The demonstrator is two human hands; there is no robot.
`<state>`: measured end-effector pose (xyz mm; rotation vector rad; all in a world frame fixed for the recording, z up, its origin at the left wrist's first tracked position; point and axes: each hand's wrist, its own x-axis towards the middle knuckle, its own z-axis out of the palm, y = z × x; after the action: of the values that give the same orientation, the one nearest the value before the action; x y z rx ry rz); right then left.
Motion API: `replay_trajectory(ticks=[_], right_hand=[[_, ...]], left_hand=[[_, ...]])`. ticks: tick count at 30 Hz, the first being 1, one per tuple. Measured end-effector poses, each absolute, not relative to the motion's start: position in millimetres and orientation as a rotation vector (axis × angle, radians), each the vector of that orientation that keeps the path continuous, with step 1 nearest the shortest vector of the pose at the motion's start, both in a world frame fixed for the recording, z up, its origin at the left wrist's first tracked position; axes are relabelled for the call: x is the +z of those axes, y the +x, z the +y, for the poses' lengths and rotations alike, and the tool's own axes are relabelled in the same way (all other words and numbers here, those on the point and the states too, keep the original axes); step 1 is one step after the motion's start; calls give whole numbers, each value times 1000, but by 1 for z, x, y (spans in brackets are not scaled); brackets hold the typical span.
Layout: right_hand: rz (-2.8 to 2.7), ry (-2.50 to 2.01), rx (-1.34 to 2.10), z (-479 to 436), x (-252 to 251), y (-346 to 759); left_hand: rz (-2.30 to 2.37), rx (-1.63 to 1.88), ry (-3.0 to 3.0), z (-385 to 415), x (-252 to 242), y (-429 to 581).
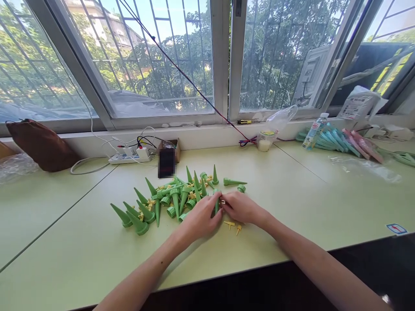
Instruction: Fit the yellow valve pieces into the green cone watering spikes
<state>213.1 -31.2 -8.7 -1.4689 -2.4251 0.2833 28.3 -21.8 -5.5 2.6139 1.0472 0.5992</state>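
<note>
My left hand (pixel 204 216) is closed around a green spike (pixel 216 206), whose ribbed cap end shows between the fingers. My right hand (pixel 239 207) meets it fingertip to fingertip, pinching a small pale yellow piece (pixel 222 201) beside the spike. Left of my hands lies a pile of green spikes (pixel 175 201) mixed with small yellow connectors (pixel 151 205). Two yellow connectors (pixel 229 224) rest just below my right hand. Behind it are a loose green spike (pixel 234 182) and a green cap (pixel 241 188).
A power strip (pixel 129 159) and small cardboard box (pixel 177 151) stand behind the pile. A brown bag (pixel 45 144) is at the left. Along the window sit a jar (pixel 264 141), a bottle (pixel 316 131) and teal and pink packets (pixel 340 140). The table's front edge runs beneath my forearms.
</note>
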Motion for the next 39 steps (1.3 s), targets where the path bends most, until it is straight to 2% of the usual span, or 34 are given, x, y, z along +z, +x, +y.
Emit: replay_trajectory(ticks=[18, 39], right_hand=[[-2438, -1478, 288, -33, -5, 213], [-2457, -1501, 229, -34, -1, 213]], left_hand=[[1034, 641, 2602, -22, -6, 29], [1043, 530, 2656, -23, -2, 29]])
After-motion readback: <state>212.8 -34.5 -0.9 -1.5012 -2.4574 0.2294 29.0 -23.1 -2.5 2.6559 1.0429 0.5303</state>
